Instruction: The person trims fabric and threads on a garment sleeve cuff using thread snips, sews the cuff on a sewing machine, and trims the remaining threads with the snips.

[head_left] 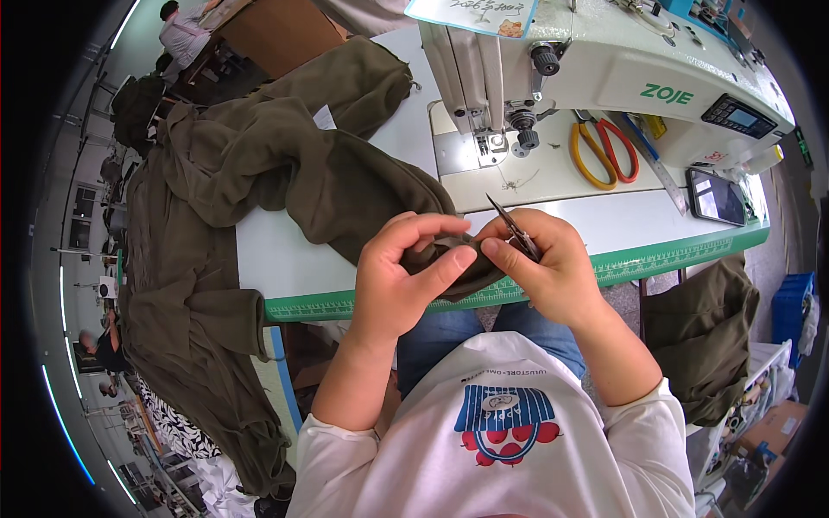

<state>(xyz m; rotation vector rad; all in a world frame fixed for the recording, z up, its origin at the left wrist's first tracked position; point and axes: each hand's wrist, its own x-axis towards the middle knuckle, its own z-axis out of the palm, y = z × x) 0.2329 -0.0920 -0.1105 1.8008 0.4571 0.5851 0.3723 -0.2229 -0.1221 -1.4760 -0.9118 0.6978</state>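
Two hands, head view: both meet over the front edge of the worktop point(281, 250), working one piece of olive-brown cloth point(315, 177).
Left hand point(393, 274): half curled, thumb and forefinger at the cloth with a gap between their tips; how firmly the hidden fingers grip, I cannot tell.
Right hand point(550, 266): closed, thumb and forefinger pinching the cloth edge while small snips point(518, 229) lie held in the same hand, points up toward the machine.
Cloth: its edge lies between the hands; the bulk spreads leftward across the worktop and hangs over the side. Best supported there, so its weight does not tug the edge.
Snips: the points sit near the left forefinger; better to keep that finger clear and the blades off the cloth while feeling along it.
Sewing machine point(596, 73): just beyond; loose threads point(518, 182) lie near its needle area, worth keeping off the cloth.
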